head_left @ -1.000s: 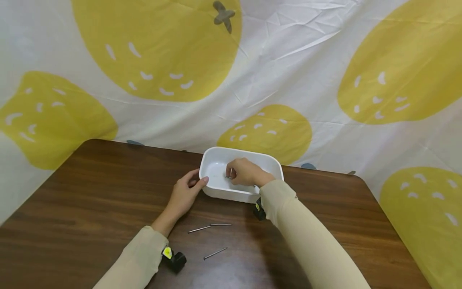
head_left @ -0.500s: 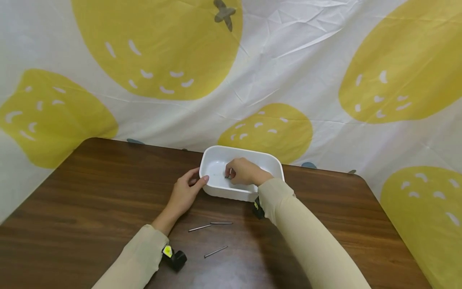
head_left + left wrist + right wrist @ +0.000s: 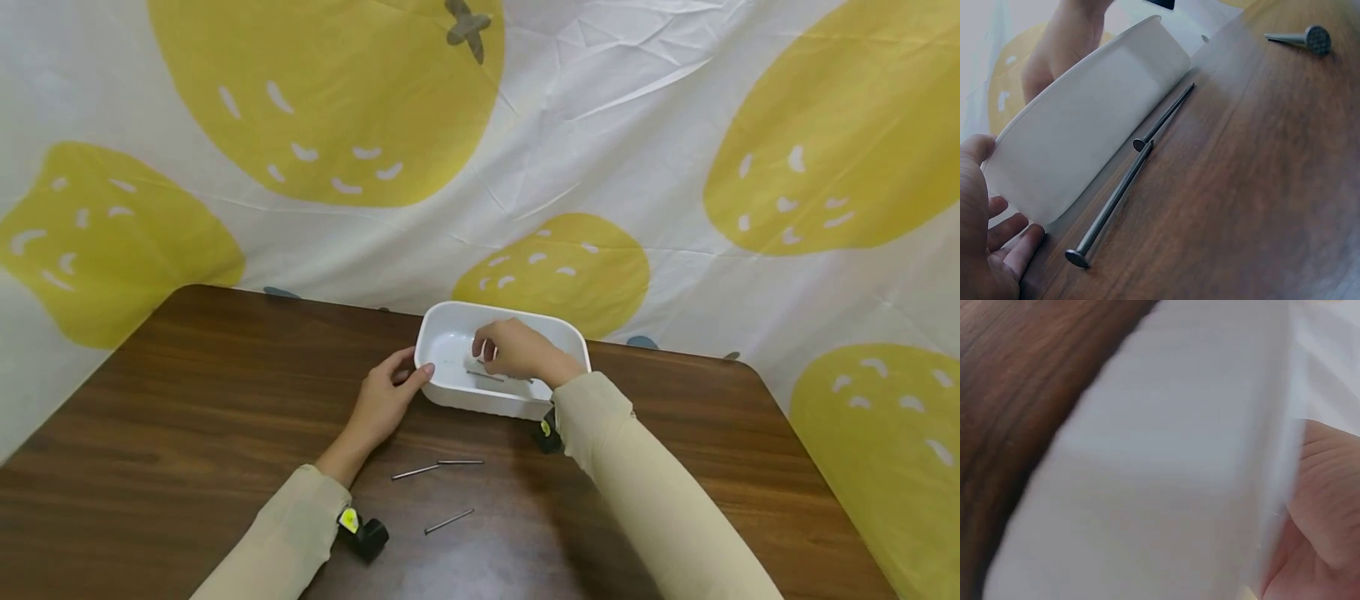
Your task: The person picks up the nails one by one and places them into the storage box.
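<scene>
A white plastic box (image 3: 480,403) stands near the table's back edge. My left hand (image 3: 381,402) holds its left end, the thumb over the rim and the fingers against the outer wall, as the left wrist view shows. Inside the box, my right hand (image 3: 519,348) hovers over a nail (image 3: 485,376) lying on the bottom, its fingers loosely bent and apart from that nail. In the right wrist view the box wall covers most of this hand. In front of the box lie two nails end to end, one on the left (image 3: 1113,206) and one on the right (image 3: 1169,115).
Nearer the front edge lies another nail (image 3: 449,522) on the brown wooden table (image 3: 225,400). A white cloth with yellow fruit shapes (image 3: 555,258) hangs right behind the table. Black wrist cameras (image 3: 367,537) sit on both sleeves.
My right hand has let go of a nail, which now shows on the box's bottom, and has lifted slightly up and to the right. The left hand has stayed on the box.
</scene>
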A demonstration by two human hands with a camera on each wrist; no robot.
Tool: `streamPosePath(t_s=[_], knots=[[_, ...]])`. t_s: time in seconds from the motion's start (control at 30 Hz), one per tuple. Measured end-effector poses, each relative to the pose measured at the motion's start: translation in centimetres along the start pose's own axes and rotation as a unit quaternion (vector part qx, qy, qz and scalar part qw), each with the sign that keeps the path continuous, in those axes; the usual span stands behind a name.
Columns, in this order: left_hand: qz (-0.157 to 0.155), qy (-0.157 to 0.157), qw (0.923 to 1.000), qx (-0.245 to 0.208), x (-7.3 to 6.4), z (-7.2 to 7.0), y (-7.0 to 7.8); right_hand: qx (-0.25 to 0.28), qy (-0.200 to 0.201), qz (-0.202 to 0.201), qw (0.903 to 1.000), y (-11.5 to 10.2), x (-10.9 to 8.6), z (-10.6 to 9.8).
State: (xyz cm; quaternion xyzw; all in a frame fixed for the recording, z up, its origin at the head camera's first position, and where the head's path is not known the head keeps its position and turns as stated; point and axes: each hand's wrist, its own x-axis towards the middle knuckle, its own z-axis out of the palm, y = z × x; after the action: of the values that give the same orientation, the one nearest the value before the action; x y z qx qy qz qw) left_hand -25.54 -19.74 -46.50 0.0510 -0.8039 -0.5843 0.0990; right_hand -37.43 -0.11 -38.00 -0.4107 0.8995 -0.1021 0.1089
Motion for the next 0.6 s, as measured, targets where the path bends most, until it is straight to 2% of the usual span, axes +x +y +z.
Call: streamPosePath(t_s=[0.17, 0.37, 0.6], knots=[[0.002, 0.003, 1.0, 0.003, 0.1, 0.0, -0.2, 0.028, 0.034, -0.035, 0.9984, -1.1, -2.3, -1.4], [0.005, 0.001, 1.0, 0.007, 0.2, 0.0, -0.3, 0.05, 0.07, -0.089, 0.9923, -3.0, -6.1, -1.7], [0.004, 0.004, 1.0, 0.007, 0.5, -0.2, -0.4, 0.074, 0.07, -0.121, 0.9875, -5.2, -9.4, -1.0]])
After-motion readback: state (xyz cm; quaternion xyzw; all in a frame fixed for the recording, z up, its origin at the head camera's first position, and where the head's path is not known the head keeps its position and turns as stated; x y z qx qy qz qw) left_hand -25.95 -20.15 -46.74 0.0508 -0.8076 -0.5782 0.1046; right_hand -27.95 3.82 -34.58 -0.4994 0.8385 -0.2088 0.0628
